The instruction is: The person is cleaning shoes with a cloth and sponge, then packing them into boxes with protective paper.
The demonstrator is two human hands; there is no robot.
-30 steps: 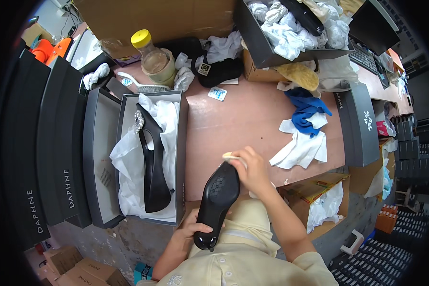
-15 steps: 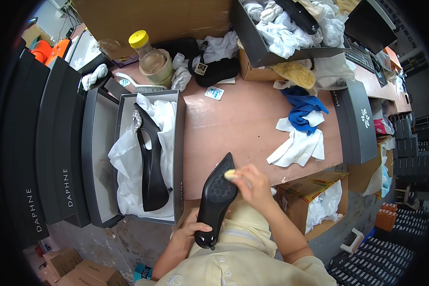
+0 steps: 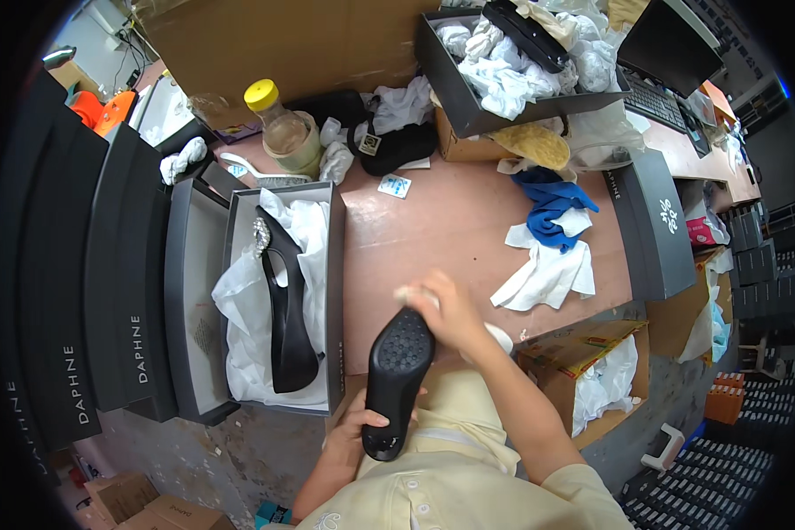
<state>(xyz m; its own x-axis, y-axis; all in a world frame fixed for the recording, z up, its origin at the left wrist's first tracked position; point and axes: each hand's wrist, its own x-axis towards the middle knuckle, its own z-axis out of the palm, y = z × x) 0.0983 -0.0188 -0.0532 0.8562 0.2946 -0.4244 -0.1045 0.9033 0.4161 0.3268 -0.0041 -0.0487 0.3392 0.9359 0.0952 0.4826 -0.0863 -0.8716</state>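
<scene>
A black shoe (image 3: 400, 367), sole facing up, is held over my lap. My left hand (image 3: 362, 420) wraps round its heel end, thumb on the edge near the glossy heel. At the toe end my right hand (image 3: 446, 309) is closed in a pinch on a small pale yellow piece (image 3: 404, 293); motion blurs it and its kind cannot be made out. The fingers cover the shoe's tip. To the left, a matching black shoe (image 3: 289, 318) with a sparkling ornament lies on white tissue paper (image 3: 243, 309) inside an open grey shoebox (image 3: 336, 291).
Dark shoeboxes (image 3: 106, 291) stand at the left. Behind are a yellow-capped bottle (image 3: 283, 124), a brush (image 3: 265, 175) and a box of crumpled paper (image 3: 503, 110). Blue and white cloths (image 3: 552, 265) lie right on the pink table (image 3: 415, 238). A carton (image 3: 583, 353) stands below.
My right hand has moved up and slightly left, from the middle of the sole to the toe tip. The shoe has tilted, so its toe looks shorter. The whole view has shifted slightly.
</scene>
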